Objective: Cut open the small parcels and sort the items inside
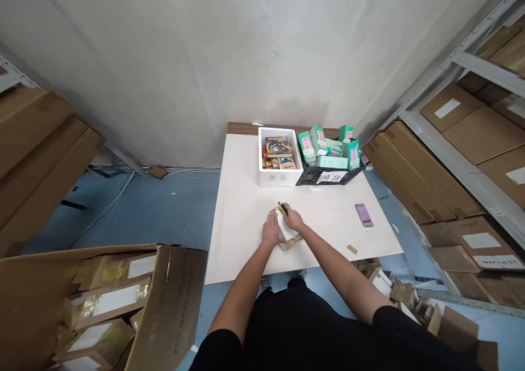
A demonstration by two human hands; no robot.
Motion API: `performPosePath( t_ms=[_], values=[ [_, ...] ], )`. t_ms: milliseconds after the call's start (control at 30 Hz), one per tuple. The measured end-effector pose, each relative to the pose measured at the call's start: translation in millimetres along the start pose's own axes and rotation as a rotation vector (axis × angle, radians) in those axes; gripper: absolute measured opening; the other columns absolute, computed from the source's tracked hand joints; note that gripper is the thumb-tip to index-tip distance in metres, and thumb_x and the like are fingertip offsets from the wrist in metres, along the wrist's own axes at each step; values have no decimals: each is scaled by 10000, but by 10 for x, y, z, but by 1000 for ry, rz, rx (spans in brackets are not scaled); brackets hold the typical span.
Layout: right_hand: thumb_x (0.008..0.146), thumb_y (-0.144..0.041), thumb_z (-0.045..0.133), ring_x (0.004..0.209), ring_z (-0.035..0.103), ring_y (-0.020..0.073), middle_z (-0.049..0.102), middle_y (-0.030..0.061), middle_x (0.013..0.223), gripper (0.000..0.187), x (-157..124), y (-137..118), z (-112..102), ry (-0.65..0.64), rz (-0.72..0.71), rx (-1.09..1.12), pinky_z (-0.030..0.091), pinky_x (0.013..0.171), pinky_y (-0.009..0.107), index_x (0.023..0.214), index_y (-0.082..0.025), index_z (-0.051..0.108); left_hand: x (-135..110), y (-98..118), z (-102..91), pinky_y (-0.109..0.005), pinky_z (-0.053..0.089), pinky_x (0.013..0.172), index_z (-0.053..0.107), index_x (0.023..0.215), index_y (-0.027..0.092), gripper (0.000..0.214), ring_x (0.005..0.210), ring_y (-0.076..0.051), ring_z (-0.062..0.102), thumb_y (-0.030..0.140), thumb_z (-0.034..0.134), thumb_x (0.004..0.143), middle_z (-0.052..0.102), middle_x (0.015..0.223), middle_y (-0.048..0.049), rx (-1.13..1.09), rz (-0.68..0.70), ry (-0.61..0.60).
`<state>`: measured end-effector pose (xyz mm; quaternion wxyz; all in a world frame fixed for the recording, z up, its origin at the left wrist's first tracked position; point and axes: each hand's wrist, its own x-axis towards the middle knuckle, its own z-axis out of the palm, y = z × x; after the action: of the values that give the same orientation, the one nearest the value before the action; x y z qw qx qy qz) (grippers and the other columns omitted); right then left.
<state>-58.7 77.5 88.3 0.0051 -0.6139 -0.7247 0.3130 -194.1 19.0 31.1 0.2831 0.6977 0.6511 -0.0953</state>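
A small cardboard box [290,232] with clear tape and a white label lies on the white table, slightly turned. My left hand [271,230] grips its left side, fingers toward the far end and thumb nearer me. In my right hand [292,218] is a yellow-and-black box cutter [282,207], closed in the fingers at the box's far end. Its blade tip is too small to make out. Part of the box is hidden under both hands.
Behind stand a white bin [279,178] of books and a black crate [307,177] of green boxes. A blurred purple item [363,215] and a brown scrap [351,249] lie right on the table [235,207]. A large carton [180,300] of parcels stands left; shelves [490,188] rise right.
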Motion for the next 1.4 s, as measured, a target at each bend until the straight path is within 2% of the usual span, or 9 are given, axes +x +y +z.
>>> performPosePath(
  t_ms=[133,333,433,633,800,933,1067,1200,1400],
  values=[
    [1016,-186,498,1135,723,263,729,109,1315,637,134,-77,-84,-83,-1,-212,506,872,304,1630,-256,348,65,262,31,-490,371,1244,31,1722,138,1479,1654,-405,9,646,894,633,-57,1788,-192,-26,-73,-36],
    [981,-174,554,1118,728,284,753,111,1254,712,10,-49,21,-114,81,-318,498,852,323,1651,-289,341,39,235,37,-517,523,1084,0,1729,268,1455,1503,-471,399,600,906,641,-166,1784,-111,-108,-140,-60],
    [951,-151,585,1131,726,293,751,122,1258,745,-145,-3,43,-150,82,-353,503,844,321,1650,-277,361,13,218,36,-506,545,1049,14,1729,280,1441,1429,-453,484,601,907,645,-174,1784,-115,-117,-134,-54],
    [920,-267,680,1183,704,328,709,159,1339,770,-597,247,-58,-265,85,-381,520,866,347,1637,-261,399,-14,216,8,-487,543,1043,105,1725,274,1385,1406,-432,504,607,910,648,-104,1796,-139,-96,-128,-30],
    [934,-156,563,1101,730,305,745,146,1238,694,-1146,502,-76,-303,120,-391,504,810,325,1604,-277,434,26,267,-27,-477,552,1037,65,1725,266,1414,1398,-416,524,613,900,638,-97,1797,-146,-94,-149,-51],
    [891,-139,590,1073,731,319,755,145,1206,635,-1596,803,-75,-375,129,-380,495,807,329,1512,-269,547,55,299,-48,-481,569,1023,33,1725,257,1462,1410,-432,518,622,903,608,-99,1793,-153,-80,-170,-65],
    [986,-178,490,1072,730,286,762,121,1205,602,-1866,1192,-67,-189,211,-232,499,866,332,1581,-254,449,5,285,-7,-425,589,975,22,1724,259,1419,1351,-390,597,625,881,654,-81,1797,-148,-127,-149,-21],
    [1038,-238,445,1070,728,261,754,89,1259,602,-1643,1246,-99,-17,175,-56,517,908,333,1632,-259,354,-31,387,42,-376,604,892,15,1723,245,1347,1289,-348,661,633,841,732,-50,1796,-172,-210,-155,16],
    [1042,-217,450,1266,654,242,632,25,1509,594,-606,786,-371,-17,-1,-34,499,1017,320,1623,-334,405,105,861,54,-411,596,957,-32,1724,271,1320,1268,-342,666,604,817,770,-57,1797,-149,-228,-170,-10]
  ],
)
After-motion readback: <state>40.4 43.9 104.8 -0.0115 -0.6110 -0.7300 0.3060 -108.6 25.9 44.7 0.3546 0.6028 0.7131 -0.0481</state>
